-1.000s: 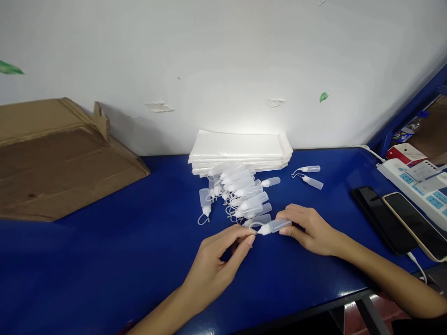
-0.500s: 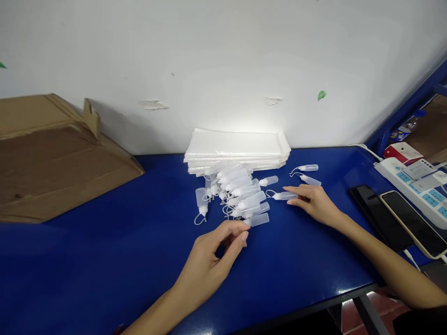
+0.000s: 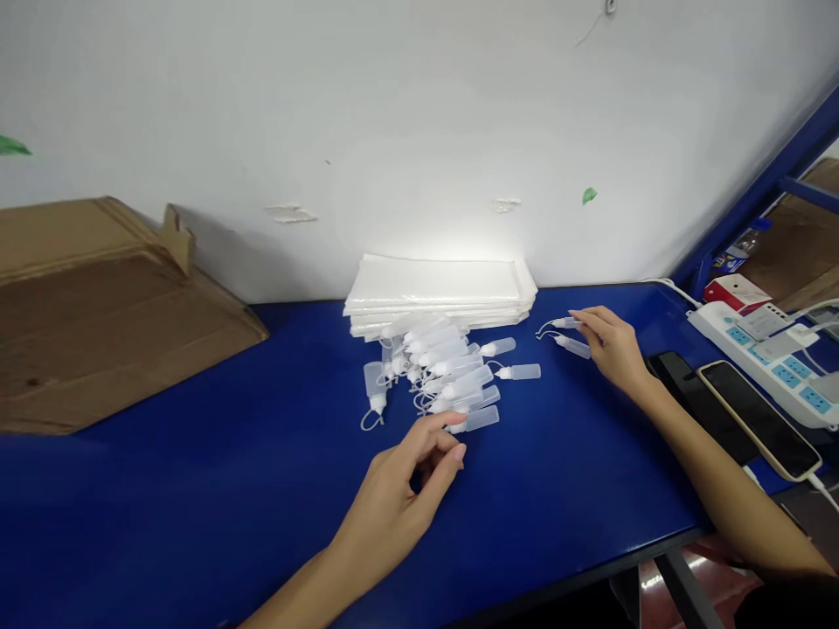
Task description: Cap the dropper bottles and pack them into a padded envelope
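Note:
Small translucent dropper bottles with looped cap straps lie in a loose pile on the blue table. My left hand rests at the pile's near edge, thumb and index finger apart. Its index fingertip is beside the cap of the nearest bottle, and nothing shows between the fingers. To the right, my right hand pinches the end of one dropper bottle with its fingertips. A second bottle lies just below that one. Between the pile and my right hand lies a single bottle.
White padded mailers are stacked against the wall behind the pile. A brown cardboard box stands at left. On the right are two phones, a power strip with cables, and a red and white box.
My right hand has left the single bottle near the pile and moved right and back to the upper of the two separate bottles. My left hand stays nearly in place. The view has shifted slightly.

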### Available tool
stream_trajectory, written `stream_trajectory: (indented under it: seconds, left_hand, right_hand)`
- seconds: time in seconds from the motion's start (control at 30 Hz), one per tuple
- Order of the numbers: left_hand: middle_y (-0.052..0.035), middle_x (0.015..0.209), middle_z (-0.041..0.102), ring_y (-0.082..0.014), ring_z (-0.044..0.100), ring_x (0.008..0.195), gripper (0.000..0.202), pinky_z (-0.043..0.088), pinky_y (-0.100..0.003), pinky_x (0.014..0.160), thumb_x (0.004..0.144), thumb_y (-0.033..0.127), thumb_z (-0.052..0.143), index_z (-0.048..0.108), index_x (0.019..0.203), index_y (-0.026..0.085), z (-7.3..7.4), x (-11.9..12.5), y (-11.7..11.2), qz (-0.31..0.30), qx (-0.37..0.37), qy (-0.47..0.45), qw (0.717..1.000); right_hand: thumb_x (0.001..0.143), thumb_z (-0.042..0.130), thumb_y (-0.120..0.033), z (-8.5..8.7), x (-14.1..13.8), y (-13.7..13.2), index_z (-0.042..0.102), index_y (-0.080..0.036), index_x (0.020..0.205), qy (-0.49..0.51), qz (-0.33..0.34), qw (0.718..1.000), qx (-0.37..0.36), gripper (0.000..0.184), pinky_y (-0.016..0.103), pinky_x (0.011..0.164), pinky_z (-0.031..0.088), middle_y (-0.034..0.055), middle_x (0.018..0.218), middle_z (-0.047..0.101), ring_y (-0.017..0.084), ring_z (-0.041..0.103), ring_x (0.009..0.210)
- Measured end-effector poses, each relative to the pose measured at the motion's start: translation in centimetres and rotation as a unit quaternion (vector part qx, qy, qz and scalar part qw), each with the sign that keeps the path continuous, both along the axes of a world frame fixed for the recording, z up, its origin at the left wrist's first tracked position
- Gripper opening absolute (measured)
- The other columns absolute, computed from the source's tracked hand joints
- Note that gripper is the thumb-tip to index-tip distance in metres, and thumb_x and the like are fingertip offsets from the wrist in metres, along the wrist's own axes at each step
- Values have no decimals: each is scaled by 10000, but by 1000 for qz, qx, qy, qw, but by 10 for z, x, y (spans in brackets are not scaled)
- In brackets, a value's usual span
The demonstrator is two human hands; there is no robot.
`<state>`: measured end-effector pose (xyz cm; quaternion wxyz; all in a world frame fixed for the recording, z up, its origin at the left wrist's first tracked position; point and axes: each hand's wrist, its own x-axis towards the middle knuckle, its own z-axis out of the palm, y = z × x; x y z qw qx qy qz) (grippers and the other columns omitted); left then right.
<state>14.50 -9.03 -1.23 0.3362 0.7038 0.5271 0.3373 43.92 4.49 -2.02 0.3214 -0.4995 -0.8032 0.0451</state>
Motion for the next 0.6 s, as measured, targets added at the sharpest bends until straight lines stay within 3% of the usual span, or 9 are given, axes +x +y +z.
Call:
stream_trajectory:
  seconds: [0.13, 0.33, 0.47, 0.6]
  left_hand:
    - [43, 677, 637, -118, 620, 595, 213, 459, -183, 487, 937, 318, 455, 542, 1107, 225, -2, 1, -2, -21, 11, 9, 1000]
    - [39, 655, 633, -124, 625, 588, 204, 458, -189, 485, 935, 317, 454, 554, 1081, 216, -1, 3, -3, -28, 12, 11, 999]
    - [35, 650, 631, -127, 620, 578, 212, 456, -195, 489, 930, 317, 460, 570, 1079, 215, -2, 6, -4, -35, 5, 5, 999]
    - [29, 640, 630, -120, 580, 532, 233, 454, -199, 478, 931, 342, 459, 592, 1068, 208, -1, 4, -2, -22, 2, -8, 1000]
  right_hand:
    - [888, 469, -55, -8, 9, 14, 685, -155, 1133, -48, 2, 999, -18, 341, 487, 943, 465, 157, 1224, 634, 302, 567, 1146]
    - [878, 563, -93, -13, 13, 20, 709, -199, 1077, -64, 11, 997, -47, 268, 420, 895, 494, 105, 1082, 703, 259, 637, 1013]
    - [922, 523, -184, -2, 8, 12, 691, -188, 1078, -25, -17, 999, -29, 229, 374, 834, 518, 97, 991, 717, 240, 662, 924]
    - [972, 440, -266, 19, -11, -19, 636, -194, 1125, 33, -42, 998, 19, 259, 369, 817, 516, 97, 1041, 696, 227, 649, 921]
